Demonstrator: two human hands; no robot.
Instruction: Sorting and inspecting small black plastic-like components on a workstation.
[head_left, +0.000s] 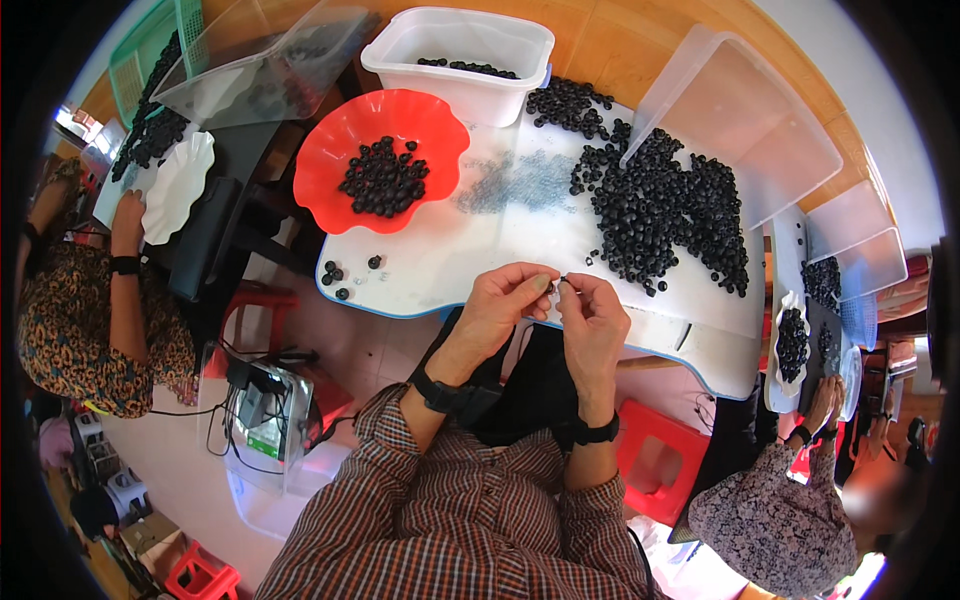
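Note:
Above the table's front edge, my left hand [507, 303] and my right hand [594, 318] meet with their fingertips pinched together. Between the right thumb and forefinger a small black part [563, 280] shows. The left fingers are closed at a tiny pale or clear piece, mostly hidden by the thumb. To the right beyond my hands spreads a big heap of small black round parts [650, 215]. Thin clear rings [525, 182] lie scattered mid-table. A red wavy-edged bowl [312, 170] at the left holds a pile of black parts. Several loose ones [333, 272] sit near the left corner.
A white tub [455, 98] with black parts stands at the back. Right of it, a clear plastic bin [735, 130] leans over the heap. People work at side tables, with a white tray [178, 188] at the left. A red stool [690, 440] is below right.

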